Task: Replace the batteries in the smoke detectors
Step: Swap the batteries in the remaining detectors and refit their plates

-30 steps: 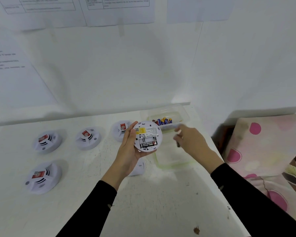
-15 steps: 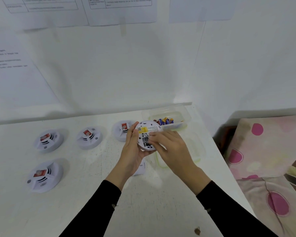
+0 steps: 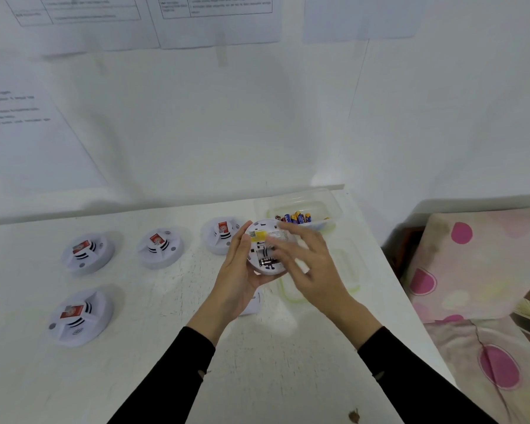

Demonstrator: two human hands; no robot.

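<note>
My left hand [image 3: 237, 278] holds a round white smoke detector [image 3: 262, 240] upright above the table, its back side facing me, with a yellow label and an open battery bay. My right hand [image 3: 311, 267] hovers right in front of it with fingers spread and blurred, covering the right half of the bay; I see nothing in that hand. A clear plastic tub [image 3: 328, 209] of blue and yellow batteries [image 3: 296, 217] stands just behind the detector.
Four more white detectors lie face up on the white table [image 3: 257, 377]: three in a back row [image 3: 88, 252] [image 3: 159, 246] [image 3: 219, 234] and one nearer left [image 3: 78, 316]. A clear lid [image 3: 349, 270] lies under my right hand. Table edge and a patterned cloth [image 3: 478, 270] are at right.
My right hand came from beside the tub to the detector's battery bay, pressed its fingers there, and now has its fingers lifted and spread. The left hand kept holding the detector.
</note>
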